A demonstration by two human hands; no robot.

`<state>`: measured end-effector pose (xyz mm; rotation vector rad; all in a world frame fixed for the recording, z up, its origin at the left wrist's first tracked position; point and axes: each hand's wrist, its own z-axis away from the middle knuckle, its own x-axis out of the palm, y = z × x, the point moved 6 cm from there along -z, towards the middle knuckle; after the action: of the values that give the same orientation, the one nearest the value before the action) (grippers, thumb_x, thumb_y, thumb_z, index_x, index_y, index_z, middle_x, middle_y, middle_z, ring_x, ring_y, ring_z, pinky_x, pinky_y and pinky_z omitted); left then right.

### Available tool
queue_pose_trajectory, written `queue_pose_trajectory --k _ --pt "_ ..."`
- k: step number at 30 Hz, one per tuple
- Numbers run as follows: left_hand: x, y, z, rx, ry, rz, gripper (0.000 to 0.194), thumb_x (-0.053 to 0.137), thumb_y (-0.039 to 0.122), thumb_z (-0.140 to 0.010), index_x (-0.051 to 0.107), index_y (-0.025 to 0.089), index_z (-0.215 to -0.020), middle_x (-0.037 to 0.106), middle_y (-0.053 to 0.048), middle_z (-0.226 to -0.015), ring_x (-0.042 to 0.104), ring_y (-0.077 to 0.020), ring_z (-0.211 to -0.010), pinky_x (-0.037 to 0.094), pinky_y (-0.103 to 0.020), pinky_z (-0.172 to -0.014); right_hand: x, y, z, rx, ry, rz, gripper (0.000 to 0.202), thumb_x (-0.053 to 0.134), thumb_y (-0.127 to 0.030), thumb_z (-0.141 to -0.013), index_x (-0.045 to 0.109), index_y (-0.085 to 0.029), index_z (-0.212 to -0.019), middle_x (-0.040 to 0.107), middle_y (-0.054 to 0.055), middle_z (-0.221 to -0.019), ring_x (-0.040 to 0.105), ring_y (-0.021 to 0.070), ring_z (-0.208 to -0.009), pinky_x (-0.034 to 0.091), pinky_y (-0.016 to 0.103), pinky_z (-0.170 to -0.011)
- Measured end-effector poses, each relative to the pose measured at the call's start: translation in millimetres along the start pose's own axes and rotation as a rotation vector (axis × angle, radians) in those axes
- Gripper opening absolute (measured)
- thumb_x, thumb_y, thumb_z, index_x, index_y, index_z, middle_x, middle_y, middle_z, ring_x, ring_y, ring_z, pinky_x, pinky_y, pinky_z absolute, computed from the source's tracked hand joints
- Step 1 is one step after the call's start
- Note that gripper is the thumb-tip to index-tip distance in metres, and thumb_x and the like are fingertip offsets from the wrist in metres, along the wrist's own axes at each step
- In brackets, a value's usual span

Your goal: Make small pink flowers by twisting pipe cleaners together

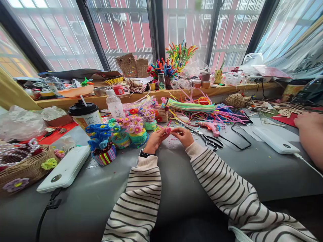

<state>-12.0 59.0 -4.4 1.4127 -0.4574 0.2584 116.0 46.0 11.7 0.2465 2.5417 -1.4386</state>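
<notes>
The small pink piece [168, 130] sits at the fingertips of the left hand [154, 141], between the two hands and above the counter [174, 178]. The left fingers are closed to a narrow pinch, with the piece gripped at their tips. The right hand [185, 136] meets it from the other side, its thumb and fingers drawn close together at the piece's right edge; whether they also grip a strand there is too small to tell. Just left of the left hand stands a pot of pink flowers [135, 125]; to the right of the right hand lie scissors [210, 141] and a glue gun [213, 129].
</notes>
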Motion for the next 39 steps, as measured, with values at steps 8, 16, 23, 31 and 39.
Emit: queue_pose_trajectory --k 8,16,23,31,39 --pt "1.9 -3 0 -0.014 -0.035 -0.073 0.014 0.066 0.021 -0.057 0.065 0.013 -0.067 0.064 -0.002 -0.072 0.058 -0.0091 -0.069 0.046 -0.024 -0.078 -6 -11 2 -0.079 0.076 0.098 0.016 0.055 -0.033 -0.069 0.062 -0.018 -0.073 0.063 0.004 -0.075 0.057 0.0134 -0.07 0.043 0.024 -0.058" --pt "5.5 -4 2 0.003 -0.06 -0.136 0.022 0.069 0.026 -0.052 0.065 0.011 -0.067 0.063 -0.002 -0.07 0.058 -0.0089 -0.068 0.045 -0.025 -0.079 -8 -14 3 -0.055 0.11 0.118 0.02 0.057 -0.031 -0.067 0.052 -0.017 -0.081 0.063 0.002 -0.068 0.059 0.0134 -0.066 0.043 0.024 -0.056" --pt "3.3 -4 1 0.011 -0.02 -0.149 0.022 0.068 0.025 -0.052 0.064 0.012 -0.069 0.063 -0.002 -0.072 0.058 -0.0095 -0.069 0.045 -0.026 -0.08 -9 -13 3 -0.07 0.116 0.149 0.017 0.056 -0.028 -0.068 0.05 -0.018 -0.08 0.063 0.003 -0.069 0.059 0.014 -0.067 0.044 0.025 -0.057" --pt "2.6 -5 0 0.016 -0.019 -0.164 0.02 0.069 0.024 -0.051 0.064 0.013 -0.067 0.062 -0.002 -0.072 0.057 -0.0102 -0.07 0.044 -0.026 -0.079 -6 -14 4 -0.091 0.119 0.203 0.017 0.055 -0.027 -0.068 0.048 -0.018 -0.081 0.063 0.002 -0.069 0.058 0.014 -0.064 0.045 0.027 -0.06" --pt "2.2 -5 2 0.029 0.0 -0.154 0.021 0.07 0.023 -0.049 0.064 0.011 -0.066 0.062 -0.002 -0.071 0.057 -0.0103 -0.069 0.044 -0.027 -0.08 -5 -18 5 -0.106 0.115 0.244 0.014 0.054 -0.023 -0.068 0.047 -0.019 -0.079 0.06 0.001 -0.067 0.056 0.013 -0.062 0.046 0.027 -0.063"
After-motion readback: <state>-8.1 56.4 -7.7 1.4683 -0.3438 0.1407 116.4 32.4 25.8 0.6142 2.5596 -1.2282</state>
